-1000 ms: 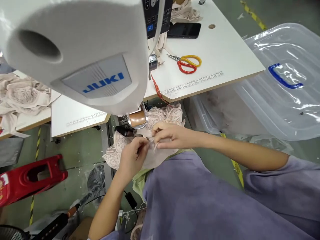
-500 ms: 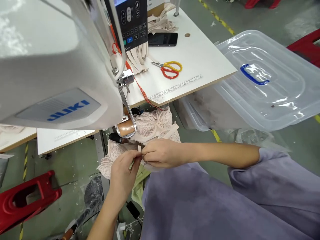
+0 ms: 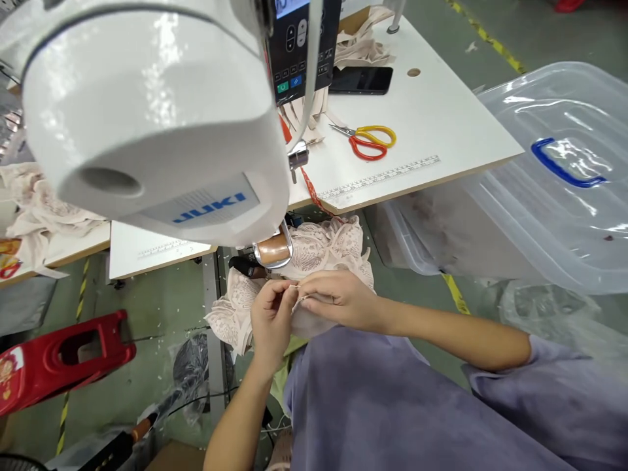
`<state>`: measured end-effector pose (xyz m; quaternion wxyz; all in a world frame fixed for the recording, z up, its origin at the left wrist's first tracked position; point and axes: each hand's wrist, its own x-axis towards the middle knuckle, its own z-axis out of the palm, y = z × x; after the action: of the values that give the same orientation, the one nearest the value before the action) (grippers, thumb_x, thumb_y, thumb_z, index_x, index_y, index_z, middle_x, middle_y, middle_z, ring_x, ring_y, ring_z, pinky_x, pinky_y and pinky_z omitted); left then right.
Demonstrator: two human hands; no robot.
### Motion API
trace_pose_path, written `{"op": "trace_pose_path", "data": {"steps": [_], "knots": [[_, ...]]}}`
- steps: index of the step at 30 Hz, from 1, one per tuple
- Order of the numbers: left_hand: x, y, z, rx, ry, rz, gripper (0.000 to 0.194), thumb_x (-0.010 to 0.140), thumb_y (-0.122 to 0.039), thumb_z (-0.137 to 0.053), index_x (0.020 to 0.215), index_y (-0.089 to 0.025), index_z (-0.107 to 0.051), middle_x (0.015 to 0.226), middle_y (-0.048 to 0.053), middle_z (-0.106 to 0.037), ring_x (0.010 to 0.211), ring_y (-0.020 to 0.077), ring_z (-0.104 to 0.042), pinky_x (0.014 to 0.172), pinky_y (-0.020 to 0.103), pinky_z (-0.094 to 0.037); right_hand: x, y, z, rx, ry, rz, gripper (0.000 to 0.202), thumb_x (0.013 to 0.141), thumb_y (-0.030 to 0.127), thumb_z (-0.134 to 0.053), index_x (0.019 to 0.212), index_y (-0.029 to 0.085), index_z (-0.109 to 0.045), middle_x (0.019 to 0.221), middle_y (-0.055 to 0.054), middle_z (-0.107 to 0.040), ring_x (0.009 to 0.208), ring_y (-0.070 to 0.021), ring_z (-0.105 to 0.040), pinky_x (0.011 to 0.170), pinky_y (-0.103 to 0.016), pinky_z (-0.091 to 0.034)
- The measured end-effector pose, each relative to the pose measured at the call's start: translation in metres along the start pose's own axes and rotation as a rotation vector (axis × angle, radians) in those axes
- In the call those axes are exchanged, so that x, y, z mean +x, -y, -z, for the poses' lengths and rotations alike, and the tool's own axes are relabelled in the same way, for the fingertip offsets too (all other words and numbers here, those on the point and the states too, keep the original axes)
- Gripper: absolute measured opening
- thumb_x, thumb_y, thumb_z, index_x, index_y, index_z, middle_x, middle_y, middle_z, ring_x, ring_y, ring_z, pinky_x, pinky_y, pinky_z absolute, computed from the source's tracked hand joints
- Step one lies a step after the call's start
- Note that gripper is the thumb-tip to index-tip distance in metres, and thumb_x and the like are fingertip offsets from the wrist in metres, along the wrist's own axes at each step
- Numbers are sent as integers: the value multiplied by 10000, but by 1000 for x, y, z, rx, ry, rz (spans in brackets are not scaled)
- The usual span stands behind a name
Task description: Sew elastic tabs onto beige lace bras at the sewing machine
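Observation:
A pale pink lace bra hangs in front of the sewing machine, one cup to the left and the other by the machine's arm. My left hand pinches the bra's edge between thumb and fingers. Close beside it, my right hand has its fingers closed on the same edge, thumb hidden beneath. The fingertips of both hands nearly meet there. Just beyond my hands is the machine's metal presser part, with an orange-brown surface inside its frame.
Red-and-yellow scissors and a black phone lie on the white table. Beige strips sit behind the control panel. A lidded plastic bin stands right; a red stool stands lower left. More lace pieces lie left.
The camera view has shifted, so the machine and table appear further right. My hands have drawn closer together on the bra's edge, and the small strip end that stood up between them no longer shows.

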<state>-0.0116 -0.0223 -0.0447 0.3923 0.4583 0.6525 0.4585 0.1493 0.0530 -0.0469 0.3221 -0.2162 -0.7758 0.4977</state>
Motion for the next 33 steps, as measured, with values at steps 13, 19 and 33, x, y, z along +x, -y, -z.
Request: {"op": "trace_pose_path", "data": {"steps": [13,19,33], "knots": [[4,-2,17,338,-60,-343,145,981,-225,-579,963,-197,-719,858,30,-741,788,146,-695,701,241,-529,11,-2,10,-5,24,-206,219,988,335,-555,936,207,-724,826,4,-730,744,-122,-641,681,-231,-438],[0,-17,22,501,-34,-641,124,931,-120,-637,1009,-183,-709,887,32,-782,753,117,-727,663,189,-528,26,1,29,-302,72,-50,228,1000,296,-503,938,192,-696,810,-17,-706,747,-138,-603,680,-259,-366],[8,-32,26,535,37,-450,119,935,-188,-656,1038,-195,-713,784,-8,-765,609,104,-673,570,189,-487,39,23,52,5,400,-310,161,917,251,-581,925,188,-729,832,10,-731,756,-129,-627,664,-246,-394]]}}
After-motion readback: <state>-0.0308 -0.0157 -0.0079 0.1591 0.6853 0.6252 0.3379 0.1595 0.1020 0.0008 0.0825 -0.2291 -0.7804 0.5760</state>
